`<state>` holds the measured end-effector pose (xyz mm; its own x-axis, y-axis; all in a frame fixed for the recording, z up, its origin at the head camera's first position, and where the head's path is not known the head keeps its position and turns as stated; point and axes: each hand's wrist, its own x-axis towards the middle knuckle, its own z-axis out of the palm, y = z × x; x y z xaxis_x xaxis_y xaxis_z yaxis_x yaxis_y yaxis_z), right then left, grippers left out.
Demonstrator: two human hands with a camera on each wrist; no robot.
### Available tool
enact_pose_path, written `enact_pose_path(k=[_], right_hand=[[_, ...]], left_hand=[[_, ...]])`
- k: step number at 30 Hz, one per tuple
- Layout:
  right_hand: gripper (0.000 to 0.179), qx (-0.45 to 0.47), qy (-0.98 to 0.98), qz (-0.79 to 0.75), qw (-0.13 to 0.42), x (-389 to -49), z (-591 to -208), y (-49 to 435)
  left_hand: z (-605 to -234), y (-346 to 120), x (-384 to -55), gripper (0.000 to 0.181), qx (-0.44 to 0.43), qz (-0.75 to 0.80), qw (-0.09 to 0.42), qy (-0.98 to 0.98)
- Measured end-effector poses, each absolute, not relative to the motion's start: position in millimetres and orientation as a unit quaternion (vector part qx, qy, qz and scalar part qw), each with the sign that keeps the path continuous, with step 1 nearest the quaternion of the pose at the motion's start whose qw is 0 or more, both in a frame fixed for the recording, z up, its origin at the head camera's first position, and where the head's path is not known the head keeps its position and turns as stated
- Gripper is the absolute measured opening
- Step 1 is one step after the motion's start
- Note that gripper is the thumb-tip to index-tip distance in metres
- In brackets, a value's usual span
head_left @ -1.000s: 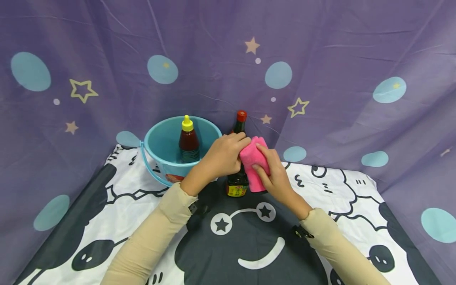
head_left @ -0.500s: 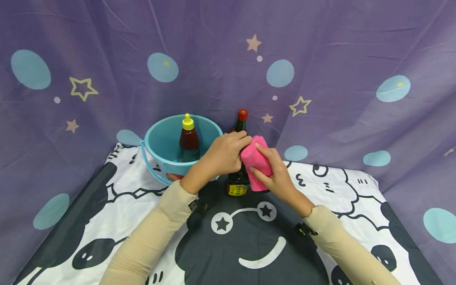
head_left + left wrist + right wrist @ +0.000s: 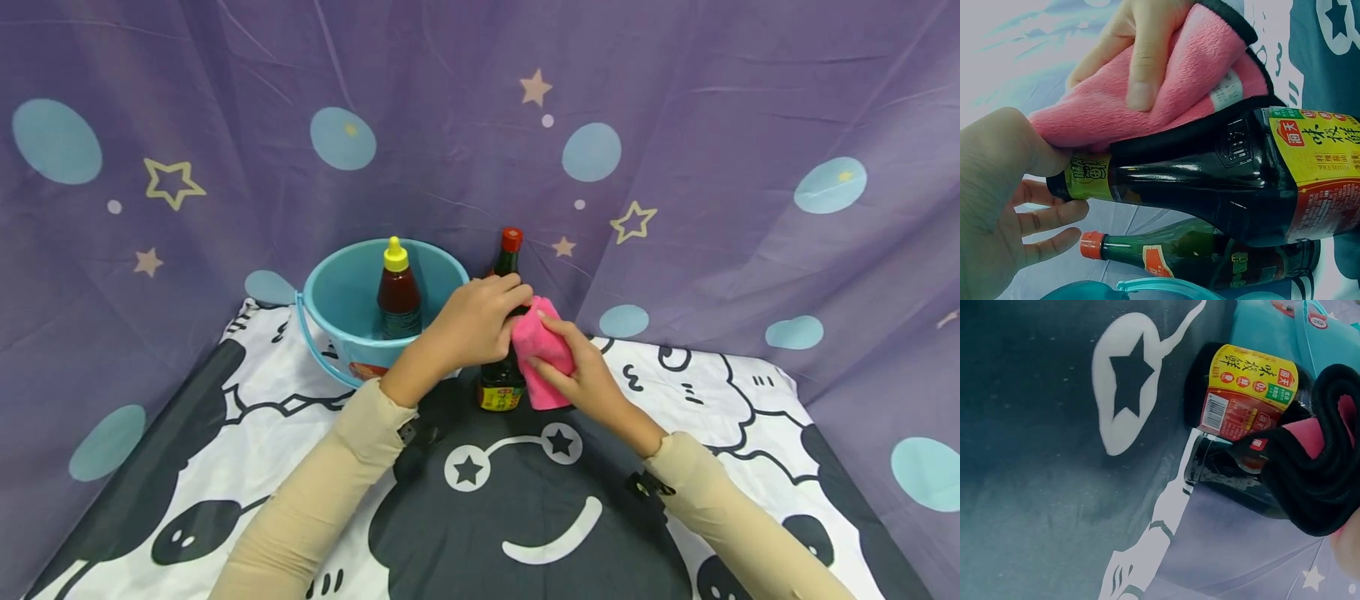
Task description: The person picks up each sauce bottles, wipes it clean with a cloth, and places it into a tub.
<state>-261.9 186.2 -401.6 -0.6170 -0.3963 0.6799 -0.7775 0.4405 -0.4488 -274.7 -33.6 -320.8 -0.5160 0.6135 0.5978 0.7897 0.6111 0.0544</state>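
A dark soy sauce bottle (image 3: 501, 390) with a yellow and red label (image 3: 1329, 162) stands at the middle back. My left hand (image 3: 474, 323) holds its top, thumb and fingers around the neck in the left wrist view. My right hand (image 3: 576, 368) grips a folded pink towel (image 3: 542, 346) with black edging and lays it along the right side of the bottle's neck and shoulder. In the right wrist view the towel's black edge (image 3: 1310, 487) covers part of the bottle, and most of my right hand is out of sight.
A green glass bottle (image 3: 1185, 250) with a red cap stands just behind the soy sauce. To the left is a light blue bucket (image 3: 330, 283) with a yellow-capped squeeze bottle (image 3: 398, 300) upright in it. A purple curtain (image 3: 465, 108) hangs close behind.
My right hand and the pink towel have shifted slightly right and down along the bottle, and the towel's folds have changed shape. My left hand keeps its hold on the bottle's top.
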Motion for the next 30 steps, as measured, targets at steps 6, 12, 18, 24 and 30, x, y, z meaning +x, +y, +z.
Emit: enact_pose_path(k=[6,12,18,24,30], right_hand=[[0.058,0.373,-0.831,0.355,0.208,-258.3,-411.0,192.8],[0.059,0.381,-0.844,0.339,0.165,-253.5,-418.3,198.0],[0.058,0.38,-0.851,0.331,0.146,-252.6,-417.7,201.0],[0.06,0.376,-0.863,0.312,0.126,-250.0,-417.3,203.4],[0.058,0.376,-0.873,0.291,0.107,-247.0,-417.6,206.0]], left_hand=[[-320.3,-33.5,-273.3,0.008,-0.408,-0.164,0.261,-0.86],[-320.5,-33.1,-273.2,0.008,-0.405,-0.166,0.26,-0.861],[-319.7,-33.1,-272.9,0.008,-0.405,-0.167,0.262,-0.86],[-320.0,-33.4,-273.2,0.008,-0.407,-0.168,0.26,-0.86],[-320.7,-33.9,-273.0,0.008,-0.403,-0.169,0.256,-0.862]])
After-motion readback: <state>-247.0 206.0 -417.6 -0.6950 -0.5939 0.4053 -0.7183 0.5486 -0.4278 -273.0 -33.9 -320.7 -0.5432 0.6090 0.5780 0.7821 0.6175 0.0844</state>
